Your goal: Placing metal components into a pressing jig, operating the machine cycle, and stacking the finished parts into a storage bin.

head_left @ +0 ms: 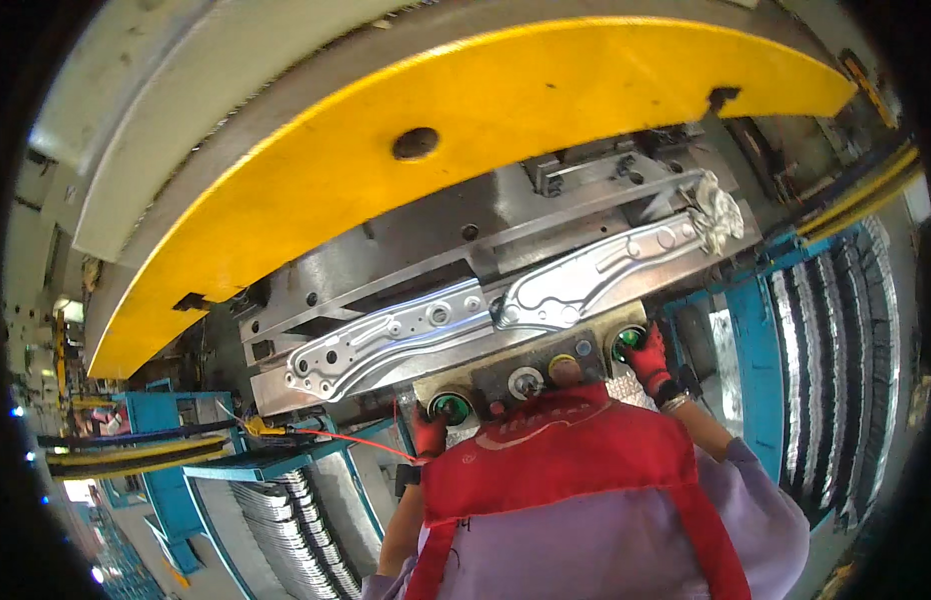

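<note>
My left hand point(430, 432), in a red glove, is at the left end of a control panel point(496, 384). Its thumb reaches into the ring around a green push button point(454, 408). At the panel's right end, my right hand point(650, 362), also red-gloved, curls around another green push button point(626, 344). Beyond the panel, two stamped metal parts lie end to end on the press die: a long part with holes point(391, 335) at left and a wider shiny part point(576, 280) at right. My chest and red apron hide the panel's near edge.
A yellow curved press beam point(526, 90) spans the far side above the die point(466, 235). A crumpled pale cloth or glove point(718, 215) lies at the die's right end. Blue racks of stacked metal parts stand left point(276, 510) and right point(836, 370). A red cable point(356, 440) runs at left.
</note>
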Available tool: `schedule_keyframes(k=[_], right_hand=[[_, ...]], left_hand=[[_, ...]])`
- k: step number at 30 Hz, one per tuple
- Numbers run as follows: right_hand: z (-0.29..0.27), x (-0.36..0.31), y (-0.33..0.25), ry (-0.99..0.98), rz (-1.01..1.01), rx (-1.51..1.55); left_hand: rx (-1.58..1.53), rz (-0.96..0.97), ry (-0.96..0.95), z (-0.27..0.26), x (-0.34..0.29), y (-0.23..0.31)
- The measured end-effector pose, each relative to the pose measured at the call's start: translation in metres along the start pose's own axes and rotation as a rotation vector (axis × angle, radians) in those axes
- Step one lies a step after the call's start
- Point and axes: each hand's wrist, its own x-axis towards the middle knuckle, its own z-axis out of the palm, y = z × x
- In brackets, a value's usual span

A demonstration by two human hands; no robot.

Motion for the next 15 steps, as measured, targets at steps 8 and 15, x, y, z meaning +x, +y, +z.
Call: schedule_keyframes(k=[8, 15], right_hand=[[-0.071, 0.038, -0.054, -0.186, -0.383, -0.459], [-0.079, 0.104, -0.149, -0.06, -0.978, -0.946]], left_hand=[[-0.004, -0.088, -0.004, 0.005, -0.005, 0.02], [0.132, -0.111, -0.03, -0.01, -0.001, -0.003]])
